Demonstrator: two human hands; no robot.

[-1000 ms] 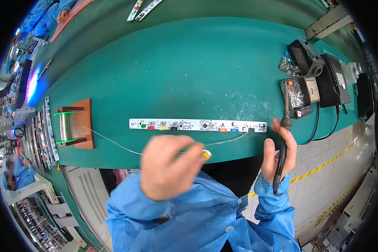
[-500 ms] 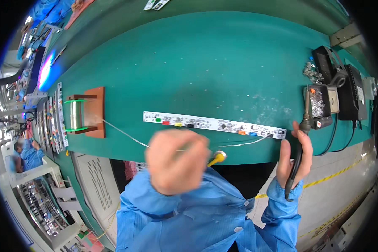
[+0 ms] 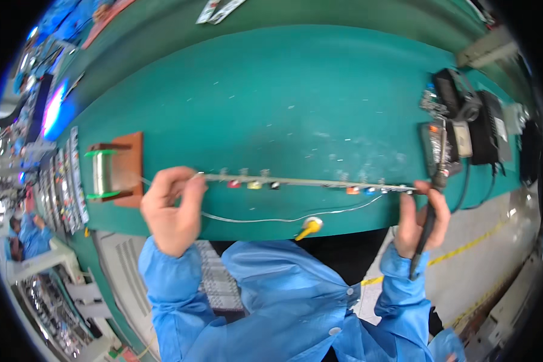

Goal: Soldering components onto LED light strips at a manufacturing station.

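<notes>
A long narrow circuit board [image 3: 308,181] is tipped up nearly on edge, so its coloured parts show only along the near side. Its left end is pinched between thumb and fingers of my left hand [image 3: 174,208]. At the other end my right hand [image 3: 421,224] grips the board's tip with thumb and index finger. That same hand also holds a black soldering iron [image 3: 429,229], its metal tip pointing away from me. Solder wire [image 3: 271,220] curves loosely along the near side of the board, running from near my left hand toward the board's right end.
A solder spool [image 3: 102,174] with green flanges sits on a brown stand [image 3: 136,163] at left. More circuit boards [image 3: 75,175] are lined up beyond it. A yellow-tabbed round piece [image 3: 311,226] is at the near mat edge. Black soldering equipment [image 3: 489,130] stands at right.
My left hand has moved left from the solder wire and now grips the board's left end. The board has turned from lying flat to nearly on edge. My right hand keeps the iron.
</notes>
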